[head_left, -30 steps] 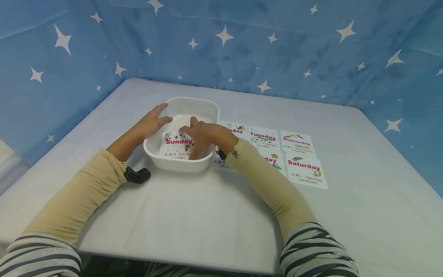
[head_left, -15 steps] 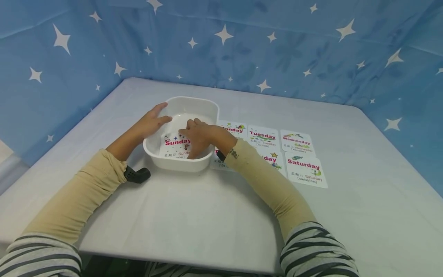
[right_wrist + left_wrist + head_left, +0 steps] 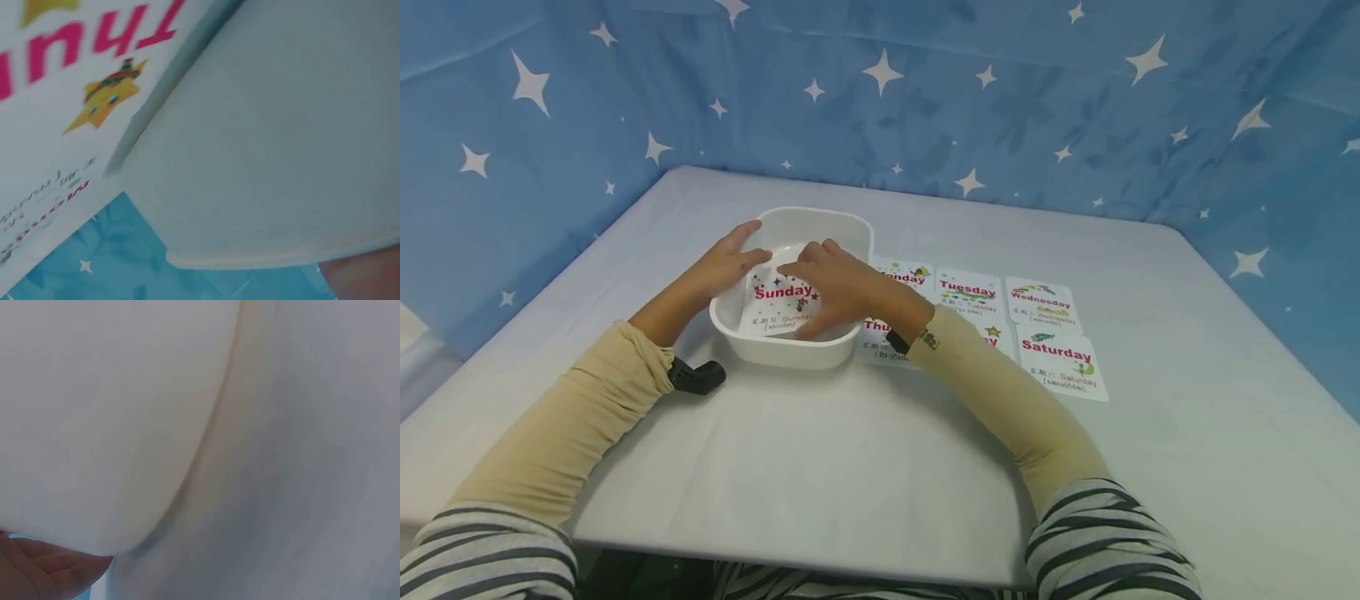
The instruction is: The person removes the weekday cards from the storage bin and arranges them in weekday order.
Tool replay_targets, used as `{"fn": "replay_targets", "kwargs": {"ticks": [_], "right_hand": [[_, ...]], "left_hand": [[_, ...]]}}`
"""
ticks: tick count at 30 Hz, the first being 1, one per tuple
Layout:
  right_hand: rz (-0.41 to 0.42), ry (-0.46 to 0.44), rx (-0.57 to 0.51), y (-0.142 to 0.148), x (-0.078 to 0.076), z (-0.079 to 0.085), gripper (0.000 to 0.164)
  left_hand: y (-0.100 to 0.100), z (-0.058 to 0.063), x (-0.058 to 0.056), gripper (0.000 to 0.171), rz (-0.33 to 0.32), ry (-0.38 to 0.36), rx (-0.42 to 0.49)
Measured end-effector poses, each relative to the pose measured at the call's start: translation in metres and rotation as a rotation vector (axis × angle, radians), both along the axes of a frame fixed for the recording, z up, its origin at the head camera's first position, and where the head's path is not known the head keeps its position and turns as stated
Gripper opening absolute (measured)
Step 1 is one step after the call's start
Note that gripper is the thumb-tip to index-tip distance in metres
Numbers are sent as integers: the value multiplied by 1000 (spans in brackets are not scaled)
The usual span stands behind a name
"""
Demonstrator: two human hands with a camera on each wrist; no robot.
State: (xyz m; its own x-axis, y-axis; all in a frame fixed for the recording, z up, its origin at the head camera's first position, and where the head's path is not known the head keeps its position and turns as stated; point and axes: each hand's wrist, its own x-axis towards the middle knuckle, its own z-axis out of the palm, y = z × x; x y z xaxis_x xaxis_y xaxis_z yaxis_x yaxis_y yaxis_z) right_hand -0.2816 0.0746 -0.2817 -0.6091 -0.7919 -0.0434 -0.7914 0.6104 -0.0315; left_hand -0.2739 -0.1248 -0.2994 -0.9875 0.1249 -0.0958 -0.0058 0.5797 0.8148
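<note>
A white plastic basin [image 3: 793,357] stands on the table, left of the middle. At its left rim is my left hand [image 3: 722,265], thumb inside and fingers along the wall, gripping it; some of its fingers show in the left wrist view below the basin wall [image 3: 112,456]. My right hand [image 3: 842,283] reaches over the basin's right side and grips the Sunday card [image 3: 775,304] by its right side, thumb at the lower corner and fingers near the top. The card slants inside the basin, its print facing up. The right wrist view shows mostly the basin's outer wall [image 3: 269,137].
To the basin's right lie several weekday cards in two rows: Monday, Tuesday [image 3: 967,292] and Wednesday [image 3: 1042,304] behind, Thursday [image 3: 880,343] and Saturday [image 3: 1060,362] in front. The right forearm partly covers one between them. A blue star-patterned curtain [image 3: 925,108] hangs behind the white table [image 3: 820,467].
My right hand has risen and spread from its bunched pose, and the Sunday card has come up with it, showing its lower text. My left hand stays at the basin rim.
</note>
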Motion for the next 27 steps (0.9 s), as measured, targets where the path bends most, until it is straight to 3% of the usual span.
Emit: {"fn": "replay_targets", "kwargs": {"ticks": [4,7,15,19,24,27], "right_hand": [[-68,157,-98,10,8,3,89],[-152,199,-141,19,13,4,91],[-295,204,-286,62,19,9,96],[-359,141,-355,95,24,12,95],[-398,95,-288,136,39,12,96],[-372,64,-205,157,50,13,97]], "left_hand": [[4,1,2,67,-14,-8,25],[8,2,4,72,-25,-21,52],[11,2,4,69,-24,-29,32],[11,2,3,65,-30,-39,45],[9,1,2,65,-33,-38,64],[7,0,2,69,-38,-31,74]]}}
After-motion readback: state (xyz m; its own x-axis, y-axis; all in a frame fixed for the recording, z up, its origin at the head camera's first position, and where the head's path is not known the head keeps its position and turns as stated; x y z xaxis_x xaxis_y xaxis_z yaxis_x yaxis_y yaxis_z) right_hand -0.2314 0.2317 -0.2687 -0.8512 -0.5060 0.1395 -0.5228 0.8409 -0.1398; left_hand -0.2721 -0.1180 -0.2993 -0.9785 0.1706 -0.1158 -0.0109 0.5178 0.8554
